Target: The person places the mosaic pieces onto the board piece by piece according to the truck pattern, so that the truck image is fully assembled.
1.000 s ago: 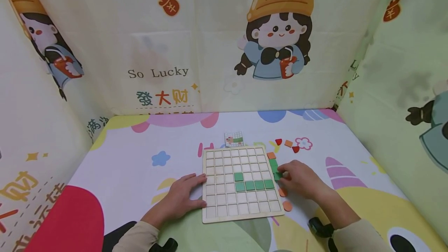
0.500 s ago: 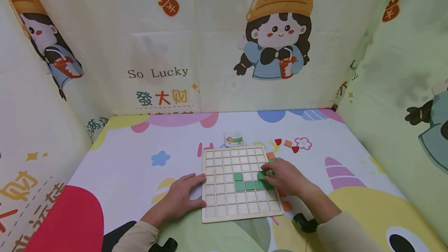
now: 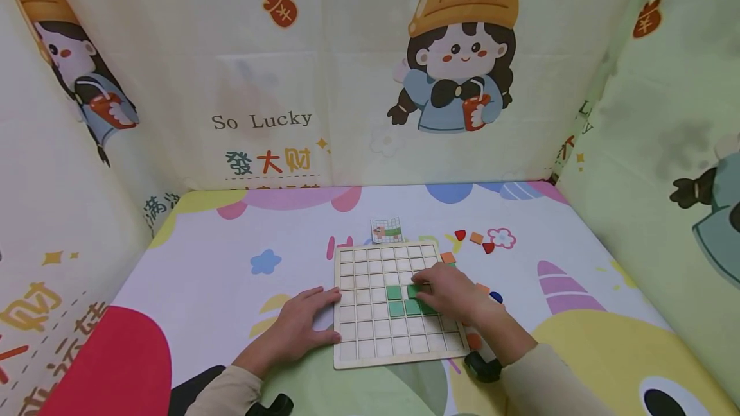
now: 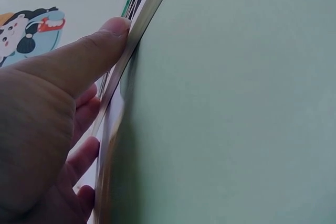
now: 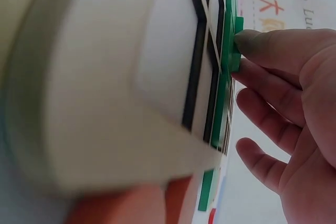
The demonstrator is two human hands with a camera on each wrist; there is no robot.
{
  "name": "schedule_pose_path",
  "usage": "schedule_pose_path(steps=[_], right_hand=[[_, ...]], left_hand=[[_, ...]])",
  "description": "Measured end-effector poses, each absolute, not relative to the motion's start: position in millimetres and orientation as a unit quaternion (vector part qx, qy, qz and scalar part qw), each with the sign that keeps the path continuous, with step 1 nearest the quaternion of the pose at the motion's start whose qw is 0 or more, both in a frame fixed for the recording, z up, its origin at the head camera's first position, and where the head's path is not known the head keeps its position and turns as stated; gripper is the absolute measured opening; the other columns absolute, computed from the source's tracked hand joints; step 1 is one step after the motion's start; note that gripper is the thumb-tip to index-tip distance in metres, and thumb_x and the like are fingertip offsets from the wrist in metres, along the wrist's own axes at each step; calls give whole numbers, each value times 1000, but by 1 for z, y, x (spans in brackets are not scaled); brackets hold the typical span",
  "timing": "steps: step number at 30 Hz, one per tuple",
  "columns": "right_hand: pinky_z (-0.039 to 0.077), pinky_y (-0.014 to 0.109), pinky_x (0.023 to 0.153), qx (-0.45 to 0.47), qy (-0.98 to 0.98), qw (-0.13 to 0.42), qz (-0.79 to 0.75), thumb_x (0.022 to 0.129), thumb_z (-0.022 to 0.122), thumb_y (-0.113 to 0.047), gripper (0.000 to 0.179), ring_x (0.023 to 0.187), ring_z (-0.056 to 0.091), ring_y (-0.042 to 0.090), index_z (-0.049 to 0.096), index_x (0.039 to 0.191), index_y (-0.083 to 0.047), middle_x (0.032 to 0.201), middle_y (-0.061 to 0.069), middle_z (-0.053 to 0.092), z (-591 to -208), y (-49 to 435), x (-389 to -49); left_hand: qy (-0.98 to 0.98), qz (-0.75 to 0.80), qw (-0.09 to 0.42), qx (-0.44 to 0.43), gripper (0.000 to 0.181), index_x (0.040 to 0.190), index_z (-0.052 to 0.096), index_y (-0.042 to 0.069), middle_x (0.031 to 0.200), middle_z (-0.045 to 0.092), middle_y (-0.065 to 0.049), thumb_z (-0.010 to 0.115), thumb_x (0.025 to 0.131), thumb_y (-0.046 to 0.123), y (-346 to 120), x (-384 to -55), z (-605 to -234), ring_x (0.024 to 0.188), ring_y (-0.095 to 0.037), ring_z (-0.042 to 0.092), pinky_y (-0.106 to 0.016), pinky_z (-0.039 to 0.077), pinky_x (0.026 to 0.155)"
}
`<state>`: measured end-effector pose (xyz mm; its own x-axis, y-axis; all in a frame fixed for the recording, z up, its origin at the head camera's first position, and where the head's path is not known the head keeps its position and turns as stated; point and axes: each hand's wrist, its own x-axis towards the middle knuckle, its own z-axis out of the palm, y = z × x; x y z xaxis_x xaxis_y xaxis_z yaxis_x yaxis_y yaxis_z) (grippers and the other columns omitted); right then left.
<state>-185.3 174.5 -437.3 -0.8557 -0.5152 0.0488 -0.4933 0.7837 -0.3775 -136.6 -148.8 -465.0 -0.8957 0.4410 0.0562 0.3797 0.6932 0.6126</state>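
A pale wooden grid board (image 3: 384,346) lies flat on the table, with green square tiles (image 3: 396,309) in some of its cells. My right hand (image 3: 453,291) is over the board's right part, pinching a green square tile (image 3: 412,291) between thumb and fingertips. In the right wrist view, that tile (image 5: 238,24) stands slightly proud of the grid; whether it touches the cell I cannot tell. My left hand (image 3: 295,326) rests against the board's left edge, fingers and thumb spread. The left wrist view has its thumb (image 4: 100,48) touching the edge. My right hand hides some cells.
Behind the board lies a small picture card (image 3: 386,230). Red pieces (image 3: 460,235) and an orange square (image 3: 476,237) are at the back right. Along the right side are another orange square (image 3: 448,258), a blue piece (image 3: 496,298) and an orange round piece (image 3: 474,341).
From the green tiles beside the board, my right hand has taken one and moved left with it over the grid. My left hand has stayed at the left edge.
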Motion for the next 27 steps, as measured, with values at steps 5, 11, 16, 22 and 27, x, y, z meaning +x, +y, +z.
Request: schedule_pose_path(steps=[5,11,16,22,27], right_hand=[[51,41,86,-260,947,30,-189,90,74,-16,26,96,59,20,73,114,-7,104,1,70,-438,168,-184],[51,39,85,-263,947,27,-183,91,74,-16,26,95,59,19,73,115,-7,103,0,70,-437,165,-183],[51,40,86,-258,947,31,-187,91,73,-15,26,96,60,20,73,115,-6,104,1,70,-436,164,-183],[51,40,86,-253,948,29,-190,91,74,-16,26,96,59,19,73,116,-7,104,0,71,-436,162,-182],[51,40,87,-251,947,30,-196,91,74,-16,26,96,60,19,73,116,-7,104,0,71,-434,162,-182]], left_hand=[[919,321,46,223,69,139,58,8,147,53,-3,84,81,34,-148,-136,-465,138,-40,39,-62,31,107],[919,320,44,225,68,138,59,7,146,53,-4,84,81,32,-148,-136,-465,137,-39,40,-62,31,107],[920,318,45,225,68,139,58,7,146,53,-4,84,81,32,-148,-136,-465,137,-39,40,-61,31,107],[921,318,49,220,70,140,58,8,147,53,-3,84,81,34,-148,-136,-466,138,-39,39,-62,30,107],[921,316,47,220,70,140,57,8,146,53,-3,84,81,34,-148,-137,-466,138,-39,39,-62,31,107]])
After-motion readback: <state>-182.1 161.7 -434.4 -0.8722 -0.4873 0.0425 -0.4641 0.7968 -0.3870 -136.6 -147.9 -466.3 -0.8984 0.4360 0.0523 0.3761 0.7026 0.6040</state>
